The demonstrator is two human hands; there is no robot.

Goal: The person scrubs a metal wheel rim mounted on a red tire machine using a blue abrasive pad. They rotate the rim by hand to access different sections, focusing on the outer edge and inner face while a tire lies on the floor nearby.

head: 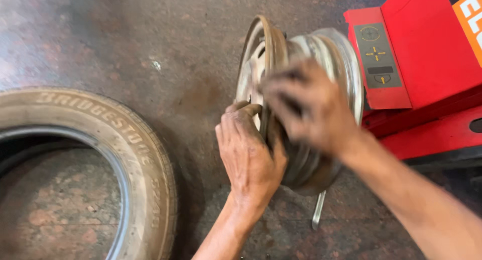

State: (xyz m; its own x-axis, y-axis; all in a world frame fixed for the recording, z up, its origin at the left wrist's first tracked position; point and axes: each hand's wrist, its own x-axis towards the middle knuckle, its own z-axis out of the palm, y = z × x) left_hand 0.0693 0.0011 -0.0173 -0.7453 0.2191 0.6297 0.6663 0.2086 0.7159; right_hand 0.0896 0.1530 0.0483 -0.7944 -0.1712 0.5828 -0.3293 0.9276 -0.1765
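**Bare steel rim held on edge, both hands on it**

The worn, rusty silver steel wheel rim [306,104] stands on edge, near upright, pressed up against the red machine housing [427,54] at right. It is mounted on the machine or just leaning there; cannot tell which.

Left hand [251,154] is clamped on the near rim flange, fingers [246,109] hooked over the lip, thumb side low. Judged: that grip steadies the rim and stops it tipping toward the person.

Right hand [311,107] lies across the rim barrel, motion-blurred. It reads as spread flat on the metal, but whether it grips or only presses cannot be told.

A thin grey metal bar [318,210] pokes out below the rim, lower end on the floor; its top is hidden.

A dusty black rubber tyre [100,154] lies flat at left, well apart from the rim, with no rim in it.

Stained concrete floor [165,39] under everything.
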